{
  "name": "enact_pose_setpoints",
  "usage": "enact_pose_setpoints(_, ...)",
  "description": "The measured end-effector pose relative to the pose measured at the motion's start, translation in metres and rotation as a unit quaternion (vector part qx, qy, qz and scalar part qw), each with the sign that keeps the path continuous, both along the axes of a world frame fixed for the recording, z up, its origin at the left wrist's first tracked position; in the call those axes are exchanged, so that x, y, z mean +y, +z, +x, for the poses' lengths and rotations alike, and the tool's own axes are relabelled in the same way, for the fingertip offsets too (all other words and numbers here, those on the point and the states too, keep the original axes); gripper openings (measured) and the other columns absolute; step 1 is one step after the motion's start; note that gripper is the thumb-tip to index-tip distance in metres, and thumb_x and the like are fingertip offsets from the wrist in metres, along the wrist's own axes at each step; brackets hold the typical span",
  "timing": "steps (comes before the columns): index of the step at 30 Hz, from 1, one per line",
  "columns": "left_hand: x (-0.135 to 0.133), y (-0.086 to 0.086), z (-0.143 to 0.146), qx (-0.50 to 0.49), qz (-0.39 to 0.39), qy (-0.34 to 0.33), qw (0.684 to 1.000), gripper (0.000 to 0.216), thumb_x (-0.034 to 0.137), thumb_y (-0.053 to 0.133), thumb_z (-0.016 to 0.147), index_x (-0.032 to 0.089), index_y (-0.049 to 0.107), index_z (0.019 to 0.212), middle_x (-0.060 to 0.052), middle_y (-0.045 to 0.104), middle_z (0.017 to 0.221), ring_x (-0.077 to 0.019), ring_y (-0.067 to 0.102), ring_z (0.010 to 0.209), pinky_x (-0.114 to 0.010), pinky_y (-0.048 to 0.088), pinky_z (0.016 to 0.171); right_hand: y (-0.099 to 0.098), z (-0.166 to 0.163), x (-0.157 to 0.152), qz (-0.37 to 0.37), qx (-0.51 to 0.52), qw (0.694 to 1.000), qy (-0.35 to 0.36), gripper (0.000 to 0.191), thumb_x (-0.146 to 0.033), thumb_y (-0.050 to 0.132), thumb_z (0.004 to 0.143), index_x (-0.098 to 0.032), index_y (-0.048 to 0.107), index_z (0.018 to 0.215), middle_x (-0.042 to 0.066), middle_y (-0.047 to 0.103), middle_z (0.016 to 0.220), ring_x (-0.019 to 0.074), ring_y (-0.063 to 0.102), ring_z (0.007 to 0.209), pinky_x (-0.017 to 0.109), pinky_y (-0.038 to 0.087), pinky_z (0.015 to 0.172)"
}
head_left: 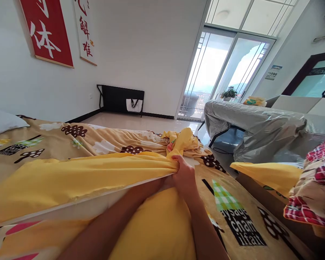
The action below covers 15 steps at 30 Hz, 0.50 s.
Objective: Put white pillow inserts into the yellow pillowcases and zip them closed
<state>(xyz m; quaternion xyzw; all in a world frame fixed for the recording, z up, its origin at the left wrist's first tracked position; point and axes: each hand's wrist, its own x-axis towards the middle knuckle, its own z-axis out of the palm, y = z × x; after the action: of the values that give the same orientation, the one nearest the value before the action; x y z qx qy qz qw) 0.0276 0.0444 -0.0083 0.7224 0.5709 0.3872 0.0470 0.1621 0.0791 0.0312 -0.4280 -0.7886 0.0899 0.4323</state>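
Note:
A long yellow duvet cover (97, 173) stretches across the bed from the left to my right hand (183, 174). The fingers of that hand are wrapped round the gathered cloth, and a bunched end (185, 139) of it spreads out beyond the fist. My left forearm (130, 202) runs beneath the cover's pale edge towards the right hand. The left hand itself is hidden by the cloth and the right hand, so its fingers do not show. More yellow fabric (157, 224) bulges between my two forearms.
The bed has a tan patterned blanket (233, 216) and a white pillow (5, 121) at far left. On the right, a box (262, 195) holds yellow cloth and a red plaid cushion (314, 187). Behind it stands a table under grey plastic sheeting (254, 119).

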Motion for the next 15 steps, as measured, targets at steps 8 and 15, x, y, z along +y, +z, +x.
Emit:
enact_pose_setpoints(8,-0.011,0.02,0.005,-0.016,-0.03,-0.137,0.99,0.04,0.037,0.037,0.095,0.03,0.052,0.13,0.004,0.049,0.14,-0.0215,0.043,0.129,-0.035,0.021,0.118,0.003,0.008,0.003,0.063,-0.114,0.991,-0.041,0.028,-0.008,0.043,0.059,-0.019,0.061,0.078,0.009,0.063,0.092,0.0225,0.053,0.087,0.031,0.035,0.076)
enact_pose_setpoints(15,0.001,0.007,0.006,-0.044,-0.078,-0.17,0.981,0.037,0.033,0.047,0.09,0.033,0.058,0.125,0.003,0.051,0.139,-0.0232,0.043,0.13,-0.039,0.027,0.115,-0.006,0.011,0.03,-0.048,-0.002,0.999,0.013,0.03,-0.013,0.04,0.055,-0.019,0.062,0.075,0.001,0.058,0.07,0.0167,0.051,0.068,0.026,0.036,0.062)
